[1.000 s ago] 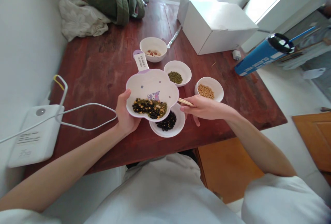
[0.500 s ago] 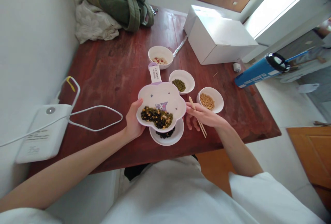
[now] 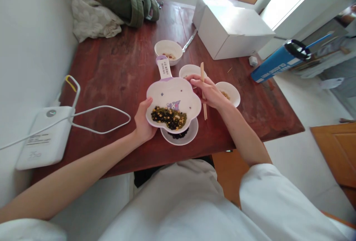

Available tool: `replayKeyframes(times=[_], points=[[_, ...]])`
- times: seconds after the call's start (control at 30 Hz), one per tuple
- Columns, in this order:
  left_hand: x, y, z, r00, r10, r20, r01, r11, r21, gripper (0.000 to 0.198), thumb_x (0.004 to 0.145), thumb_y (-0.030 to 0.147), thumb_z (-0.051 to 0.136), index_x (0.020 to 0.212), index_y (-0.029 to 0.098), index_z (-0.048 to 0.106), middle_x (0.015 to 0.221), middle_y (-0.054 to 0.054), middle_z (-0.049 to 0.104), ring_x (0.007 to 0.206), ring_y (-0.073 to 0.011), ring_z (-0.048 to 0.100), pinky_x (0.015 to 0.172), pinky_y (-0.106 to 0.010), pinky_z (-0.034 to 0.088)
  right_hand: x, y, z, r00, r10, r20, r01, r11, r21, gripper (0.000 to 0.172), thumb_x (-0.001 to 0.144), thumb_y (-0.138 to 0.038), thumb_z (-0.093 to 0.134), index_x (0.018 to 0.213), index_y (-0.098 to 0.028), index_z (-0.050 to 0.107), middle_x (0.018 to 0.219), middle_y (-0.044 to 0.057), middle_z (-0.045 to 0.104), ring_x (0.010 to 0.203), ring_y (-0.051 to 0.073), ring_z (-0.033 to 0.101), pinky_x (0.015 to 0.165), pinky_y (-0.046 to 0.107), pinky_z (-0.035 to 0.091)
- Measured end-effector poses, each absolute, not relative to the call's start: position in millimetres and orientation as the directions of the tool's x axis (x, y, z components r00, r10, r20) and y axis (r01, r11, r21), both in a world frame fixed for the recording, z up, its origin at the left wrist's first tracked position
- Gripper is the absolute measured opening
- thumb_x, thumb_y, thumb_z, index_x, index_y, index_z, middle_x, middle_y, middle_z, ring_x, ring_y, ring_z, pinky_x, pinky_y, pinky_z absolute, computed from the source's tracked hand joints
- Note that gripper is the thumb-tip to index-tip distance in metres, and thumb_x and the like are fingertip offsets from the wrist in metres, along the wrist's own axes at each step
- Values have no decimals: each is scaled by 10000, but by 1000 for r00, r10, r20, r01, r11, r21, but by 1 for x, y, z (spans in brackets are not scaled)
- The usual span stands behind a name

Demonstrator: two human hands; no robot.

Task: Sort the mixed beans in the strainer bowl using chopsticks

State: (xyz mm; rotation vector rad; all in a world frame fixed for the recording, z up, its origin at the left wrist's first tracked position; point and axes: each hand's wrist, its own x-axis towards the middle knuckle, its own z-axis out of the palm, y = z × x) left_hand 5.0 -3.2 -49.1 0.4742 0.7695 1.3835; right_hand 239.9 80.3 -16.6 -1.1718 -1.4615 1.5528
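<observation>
The person's left hand (image 3: 144,120) holds up a white flower-shaped plate (image 3: 174,101) with a short handle. The thumb lies on the plate's rim and the fingers are curled under it, so the grip is closed on the plate. The plate is tilted a little and sits just over a small round white bowl (image 3: 193,130) with dark beans in it.

On the plate is one heap of mixed black, green and yellow beans (image 3: 168,118). The person's right hand (image 3: 209,92) is closed around a pair of thin wooden chopsticks (image 3: 202,71), which stand almost straight up. The fingers are bent and close together, and the hand is just beside the plate's top edge. The chopsticks do not reach the beans.

There are two hands, one plate, one pair of chopsticks and four small white bowls in all. One bowl, with pale nuts (image 3: 168,49), is near the plate's handle. One (image 3: 187,71) is mostly hidden behind the right hand. One, with yellow beans (image 3: 231,94), is just past that hand.

All of them are on a red-brown wooden table (image 3: 111,66), with a white cardboard box (image 3: 235,33) and a blue bottle (image 3: 278,62) farther away.
</observation>
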Motion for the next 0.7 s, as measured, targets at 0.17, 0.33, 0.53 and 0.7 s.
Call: replayKeyframes(times=[0.17,0.33,0.53,0.7], points=[[4,-5,-47,-18,966,-257,-666,180,724,241,923,485,883,960,248,858,1163,-4,969,1605,-453,702,1256,-448,641,238,72,-37,-377,913,-156,44,-150,-988,385,1020,-627,799,1115,-271,688,691,-98,465,521,98,370,417,201,290],[1,-6,-47,-2,943,-334,-653,252,714,306,846,552,911,965,273,870,1196,-62,968,1597,-500,709,1262,-540,668,236,67,-61,-350,925,-148,-35,-171,-985,464,953,-704,850,1081,-277,719,650,-89,474,534,111,355,438,224,315],[-9,-9,-52,15,875,-484,-625,386,679,408,706,636,997,847,281,856,1004,-128,952,1499,-552,775,1176,-627,724,224,65,-75,-327,932,-159,-103,-202,-974,699,854,-929,854,853,-246,703,605,-76,439,539,105,322,439,245,282],[-10,-8,-50,4,864,-504,-630,394,670,382,615,539,1046,686,283,771,875,-112,924,1368,-551,838,1121,-609,743,226,61,-79,-302,944,-134,-147,-185,-972,719,872,-915,859,753,-246,625,595,-73,418,541,93,283,437,245,219]])
